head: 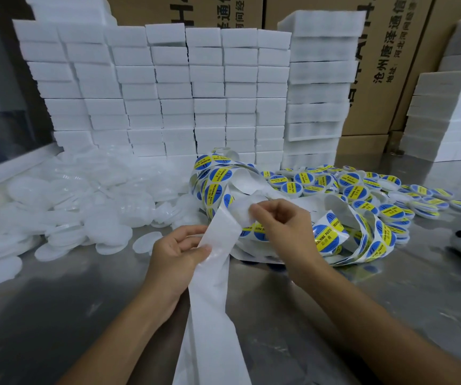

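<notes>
the person had the strip [212, 301] of backing paper running from the loose coil [332, 237] of labels down across the table [57, 315] toward them. the left hand [176, 254] gripped the strip, thumb on top and fingers curled under, just below the right hand [282, 220]. that hand's thumb and forefinger were pinched together on a pale round bit at the strip's upper end, probably a label [242, 215] seen from its back, hard to be sure. the step looked like peeling one off. best bet: hold the strip taut with the left, bend the backing sharply away so the rim lifts, then pull slow and low so it doesn't curl or stick to itself. touch only the rim, glue hates finger grease. blank lids [85, 204] sat piled to the left and labelled lids [362, 190] to the right, both near.
</notes>
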Tool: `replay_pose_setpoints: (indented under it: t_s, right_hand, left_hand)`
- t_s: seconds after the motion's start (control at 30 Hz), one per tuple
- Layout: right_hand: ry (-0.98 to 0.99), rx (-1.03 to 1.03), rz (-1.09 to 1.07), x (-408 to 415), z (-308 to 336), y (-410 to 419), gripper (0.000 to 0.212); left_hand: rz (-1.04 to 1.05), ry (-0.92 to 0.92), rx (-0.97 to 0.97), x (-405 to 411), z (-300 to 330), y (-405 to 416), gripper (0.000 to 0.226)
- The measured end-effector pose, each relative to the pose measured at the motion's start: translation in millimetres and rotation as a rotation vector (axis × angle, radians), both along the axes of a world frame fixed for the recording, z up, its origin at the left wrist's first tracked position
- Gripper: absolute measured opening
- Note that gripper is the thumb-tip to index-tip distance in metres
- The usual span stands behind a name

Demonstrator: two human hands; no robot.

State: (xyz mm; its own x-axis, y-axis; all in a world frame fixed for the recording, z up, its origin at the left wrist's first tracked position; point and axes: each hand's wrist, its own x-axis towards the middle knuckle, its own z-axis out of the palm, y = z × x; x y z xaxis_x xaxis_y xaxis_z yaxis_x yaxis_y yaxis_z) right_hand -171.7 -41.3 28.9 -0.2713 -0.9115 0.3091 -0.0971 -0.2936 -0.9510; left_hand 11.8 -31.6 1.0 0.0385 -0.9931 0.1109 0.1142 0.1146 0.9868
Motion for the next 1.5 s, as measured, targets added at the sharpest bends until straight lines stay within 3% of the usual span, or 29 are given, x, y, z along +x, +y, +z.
replay_pose_setpoints:
  t_s: [0.13,0.33,0.47,0.6,0.73,0.83,0.93,1.1,1.3,1.5]
  right_hand:
    - [-0.362,0.209,0.071,-10,8,0,0.010]
    - [-0.427,0.118,0.341,-2,9,5,0.006]
    - [-0.505,0.068,0.494,6,6,8,0.017]
    - [-0.499,0.098,0.582,14,3,11,0.025]
    - [-0.451,0.135,0.679,18,4,14,0.026]
    - [-0.393,0.169,0.661,19,1,13,0.024]
    - [-0.375,0.212,0.610,18,-3,11,0.018]
    - [-0.393,0.243,0.520,15,-9,7,0.014]
    - [-0.360,0.251,0.470,13,-10,5,0.023]
    - [-0.385,0.248,0.469,11,-12,2,0.022]
  left_hand:
    - [0.107,-0.134,-0.071,2,-2,-2,0.026]
    - [0.299,-0.750,-0.334,8,-7,-3,0.021]
    - [0.253,-0.924,-0.243,10,-9,-4,0.030]
    - [0.286,-1.018,-0.216,9,-7,-6,0.058]
    - [0.438,-1.148,-0.143,16,-8,-8,0.033]
    - [0.461,-1.313,0.035,27,-10,-10,0.040]
    - [0.461,-1.326,0.139,34,-10,-12,0.048]
    - [0.493,-1.235,0.111,40,-6,-15,0.047]
    - [0.520,-1.108,0.069,44,-3,-17,0.019]
    - [0.515,-0.999,0.000,44,-7,-17,0.020]
